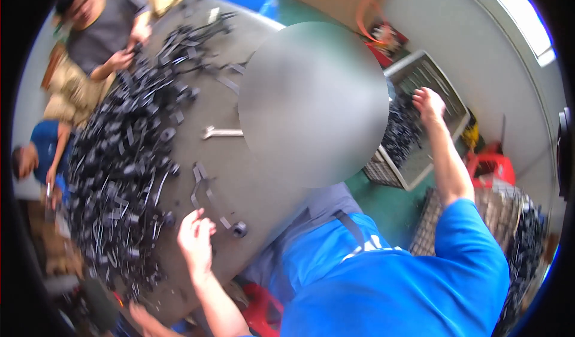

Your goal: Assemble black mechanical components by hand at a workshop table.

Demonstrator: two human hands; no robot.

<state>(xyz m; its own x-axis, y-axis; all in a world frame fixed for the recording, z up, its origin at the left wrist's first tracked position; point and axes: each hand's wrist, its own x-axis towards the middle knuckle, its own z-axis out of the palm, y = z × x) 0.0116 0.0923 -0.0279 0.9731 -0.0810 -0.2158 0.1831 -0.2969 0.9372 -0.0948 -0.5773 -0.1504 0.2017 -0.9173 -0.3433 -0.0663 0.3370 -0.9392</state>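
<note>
My left hand (196, 241) hovers over the grey table (263, 187), its fingers apart and nothing seen in them. Close by lie a small black roller-like part (239, 229) and a few thin dark strips (201, 175). Over a grey plastic crate (408, 180), off the table to the right, is my right hand (429, 103), fingers loosely bent and apart, holding nothing that I can see. Small black parts (400, 127) fill part of that crate. A large heap of black parts with strips (129, 151) covers the table's left side. A round blurred patch hides the middle.
A metal wrench (223, 133) lies on the table. Two people sit along its far left side, and another person's forearm (147, 320) shows at the lower left. Beyond the table is a blue bin (254, 0). A red stool (491, 168) and a woven basket (440, 217) stand at right.
</note>
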